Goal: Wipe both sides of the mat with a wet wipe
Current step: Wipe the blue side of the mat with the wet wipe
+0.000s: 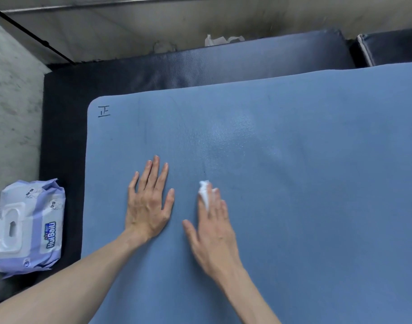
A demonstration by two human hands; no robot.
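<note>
A large blue mat (305, 183) lies flat and fills most of the view, with a handwritten mark near its far left corner. My left hand (148, 202) rests flat on it, fingers spread and straight. To its right, my right hand (214, 228) presses a small white wet wipe (205, 190) onto the mat under its straight fingers; most of the wipe is hidden beneath them. A damp, shiny streak shows on the mat beyond the wipe.
A purple and white pack of wet wipes (29, 228) with its lid flipped open lies at the left, off the mat. Dark padded cushions (223, 61) lie under and behind the mat. A crumpled white tissue (221, 39) sits by the far wall.
</note>
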